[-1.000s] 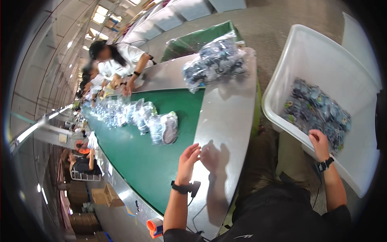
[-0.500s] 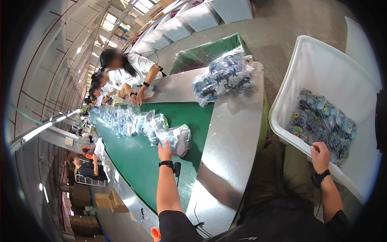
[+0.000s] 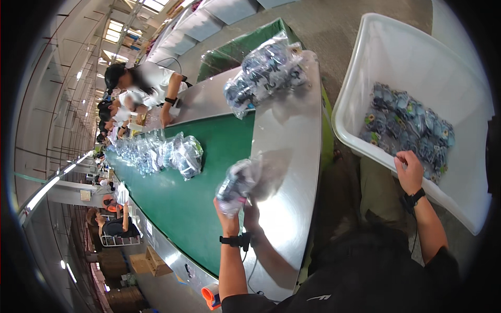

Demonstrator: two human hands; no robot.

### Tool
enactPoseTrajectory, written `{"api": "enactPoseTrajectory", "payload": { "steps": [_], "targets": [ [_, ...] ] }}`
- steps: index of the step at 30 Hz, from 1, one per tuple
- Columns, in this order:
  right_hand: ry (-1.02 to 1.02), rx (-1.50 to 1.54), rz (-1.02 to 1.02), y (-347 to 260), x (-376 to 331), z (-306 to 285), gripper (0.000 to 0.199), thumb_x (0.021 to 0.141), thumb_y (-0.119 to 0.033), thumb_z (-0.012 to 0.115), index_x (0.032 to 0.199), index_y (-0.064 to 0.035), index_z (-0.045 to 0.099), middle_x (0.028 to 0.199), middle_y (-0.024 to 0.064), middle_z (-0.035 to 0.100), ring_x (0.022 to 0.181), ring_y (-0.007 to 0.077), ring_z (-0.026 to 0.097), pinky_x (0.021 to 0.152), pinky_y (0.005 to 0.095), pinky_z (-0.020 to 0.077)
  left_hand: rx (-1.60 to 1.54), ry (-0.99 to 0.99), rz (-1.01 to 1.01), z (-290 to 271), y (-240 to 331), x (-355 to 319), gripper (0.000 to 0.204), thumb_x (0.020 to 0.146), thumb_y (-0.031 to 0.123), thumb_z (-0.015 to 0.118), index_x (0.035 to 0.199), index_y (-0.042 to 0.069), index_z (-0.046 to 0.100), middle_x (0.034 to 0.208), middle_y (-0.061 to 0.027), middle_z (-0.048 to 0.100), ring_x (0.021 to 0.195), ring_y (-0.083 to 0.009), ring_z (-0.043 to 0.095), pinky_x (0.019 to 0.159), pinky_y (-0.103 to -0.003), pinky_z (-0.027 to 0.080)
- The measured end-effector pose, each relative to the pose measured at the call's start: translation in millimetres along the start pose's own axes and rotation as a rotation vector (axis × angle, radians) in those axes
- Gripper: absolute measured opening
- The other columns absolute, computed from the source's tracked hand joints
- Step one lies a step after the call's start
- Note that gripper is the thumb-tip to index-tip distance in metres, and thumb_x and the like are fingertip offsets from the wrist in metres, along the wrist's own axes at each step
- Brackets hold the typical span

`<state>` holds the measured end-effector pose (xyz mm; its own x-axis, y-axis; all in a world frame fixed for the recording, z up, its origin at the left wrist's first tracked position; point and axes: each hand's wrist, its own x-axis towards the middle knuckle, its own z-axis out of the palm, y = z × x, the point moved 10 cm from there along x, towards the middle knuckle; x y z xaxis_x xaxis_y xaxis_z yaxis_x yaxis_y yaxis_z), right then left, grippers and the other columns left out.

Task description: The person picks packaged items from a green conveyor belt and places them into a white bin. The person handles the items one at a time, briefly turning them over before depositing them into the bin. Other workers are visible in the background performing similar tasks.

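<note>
My left hand [image 3: 227, 218] grips a clear plastic bag of blue-grey goods [image 3: 237, 185], held up over the inner edge of the metal worktop. What kind of goods it holds is blurred. At the near wall of a big white plastic bin [image 3: 360, 140], my right hand [image 3: 409, 169] is closed over the rim. Inside the bin lie rows of similar bagged blue-grey goods [image 3: 412, 120], some with green and yellow tags. A line of more clear bags [image 3: 180, 156] lies along the green conveyor belt [image 3: 219, 138], beyond my left hand.
A pile of bagged goods [image 3: 269, 73] sits on the metal worktop [image 3: 284, 193]. Behind it stands a green-lined container [image 3: 219, 60]. Co-workers in white [image 3: 151, 83] stand along the belt's far side. An orange object [image 3: 211, 296] lies near my left elbow.
My left hand has lifted the bag off the belt and brought it right, toward the metal worktop. My right hand stays at the bin rim. The view has shifted.
</note>
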<state>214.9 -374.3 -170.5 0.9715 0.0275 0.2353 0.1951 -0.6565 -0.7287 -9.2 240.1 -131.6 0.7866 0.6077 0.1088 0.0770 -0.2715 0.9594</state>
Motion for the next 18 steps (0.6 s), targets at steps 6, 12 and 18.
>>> {"api": "enactPoseTrajectory", "payload": {
  "steps": [6,12,18],
  "targets": [
    [-0.028,-0.021,0.024,5.6,-0.8,3.8,0.014,0.092,-0.017,0.071,0.101,-0.0054,0.069,0.088,0.0077,0.065,0.08,0.025,0.066,0.073,0.036,0.0516,-0.364,0.1,-0.371,1.4,-8.7,-51.2,0.043,0.11,0.018,0.052,0.15,0.005,0.043,0.126,-0.0102,0.065,0.102,-0.0155,0.068,0.089,-0.031,0.058],
    [-0.031,-0.019,0.048,9.7,-2.3,4.1,0.016,0.093,-0.019,0.072,0.101,-0.0055,0.069,0.089,0.0071,0.066,0.081,0.0245,0.067,0.074,0.0359,0.0522,-0.322,-0.025,-0.346,45.0,26.6,-40.3,0.062,0.107,0.027,0.061,0.158,0.006,0.031,0.133,-0.0116,0.063,0.115,-0.0205,0.065,0.09,-0.032,0.056],
    [-0.04,-0.001,0.05,16.6,-3.3,4.8,0.016,0.092,-0.019,0.072,0.102,-0.0057,0.07,0.09,0.0069,0.066,0.083,0.0242,0.068,0.076,0.0357,0.0529,-0.449,-0.065,-0.374,73.9,26.4,-27.8,0.052,0.099,0.01,0.059,0.149,0.004,0.045,0.133,-0.0097,0.062,0.116,-0.0203,0.064,0.095,-0.036,0.054]
  ]
}}
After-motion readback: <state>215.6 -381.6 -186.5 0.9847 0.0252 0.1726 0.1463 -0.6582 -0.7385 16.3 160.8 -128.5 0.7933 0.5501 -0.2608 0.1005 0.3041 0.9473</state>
